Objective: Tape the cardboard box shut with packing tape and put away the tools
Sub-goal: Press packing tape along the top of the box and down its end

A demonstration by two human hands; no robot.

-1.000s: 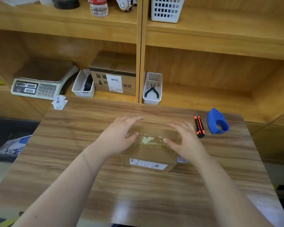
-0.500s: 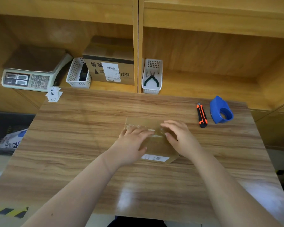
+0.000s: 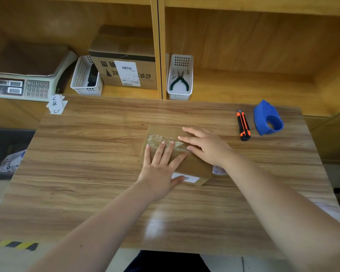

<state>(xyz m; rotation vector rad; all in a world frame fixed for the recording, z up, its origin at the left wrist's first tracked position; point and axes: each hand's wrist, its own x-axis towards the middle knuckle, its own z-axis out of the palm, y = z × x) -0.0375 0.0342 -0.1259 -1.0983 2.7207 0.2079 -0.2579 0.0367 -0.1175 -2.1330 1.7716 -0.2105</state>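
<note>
A small cardboard box (image 3: 192,165) lies on the wooden table (image 3: 86,154), with a strip of clear tape (image 3: 157,139) across its top. My left hand (image 3: 161,167) rests flat on the box's near left part, fingers spread over the tape. Flat on the box's right part lies my right hand (image 3: 208,148), fingers pointing left onto the tape. Neither hand grips anything. An orange and black utility knife (image 3: 243,125) and a blue tape dispenser (image 3: 267,118) lie at the table's far right, apart from both hands.
On the shelf behind the table stand a weighing scale (image 3: 22,83), a white basket (image 3: 86,77), a labelled carton (image 3: 126,71) and a white basket with pliers (image 3: 180,79). Paper slips (image 3: 56,105) hang off the table's far left corner.
The camera has tilted down. My left hand has slid from the box's left side onto its top. My right hand has moved further over the tape. The box looks turned slightly.
</note>
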